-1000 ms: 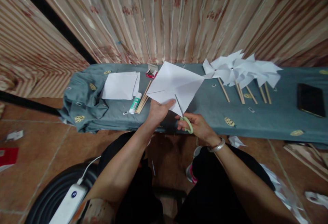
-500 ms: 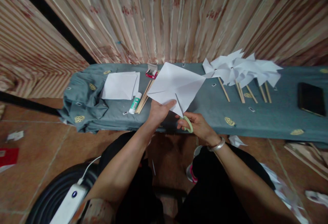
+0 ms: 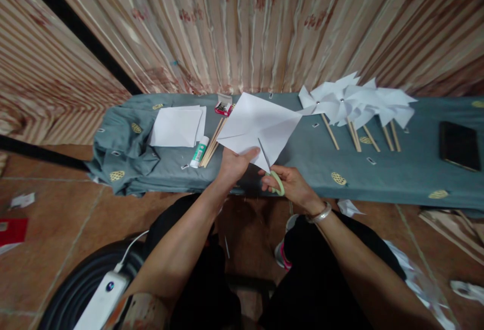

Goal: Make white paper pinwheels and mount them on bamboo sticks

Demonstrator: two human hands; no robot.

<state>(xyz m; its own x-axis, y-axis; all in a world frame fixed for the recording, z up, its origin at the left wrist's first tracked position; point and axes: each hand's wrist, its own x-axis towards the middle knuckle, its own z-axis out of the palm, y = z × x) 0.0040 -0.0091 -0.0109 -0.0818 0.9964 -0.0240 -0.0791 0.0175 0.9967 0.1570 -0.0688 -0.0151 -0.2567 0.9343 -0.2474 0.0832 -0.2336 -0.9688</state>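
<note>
One square sheet of white paper (image 3: 264,113), a corner pointing to the near side, is held up over the middle of the cloth-covered grey-green desk (image 3: 412,169). The left hand (image 3: 233,163) pinches it along its near left side, thumb on top. The right hand (image 3: 289,181) grips the scissors with pale green handles (image 3: 280,184) at the sheet's near corner; a dark line, blade or slit, runs from there toward the middle. Another slit starts at the left corner.

Left of the sheet lie thin pale wooden sticks (image 3: 212,143), with a white-and-green glue stick (image 3: 199,152) just beside them, a flat stack of white paper (image 3: 176,127), and, farther back, a small open red-and-white box of metal pieces (image 3: 223,110). On the right, several white paper pinwheels (image 3: 333,97) overlap, their sticks pointing near. A black rectangular device (image 3: 459,146) rests at the far right end.
</note>
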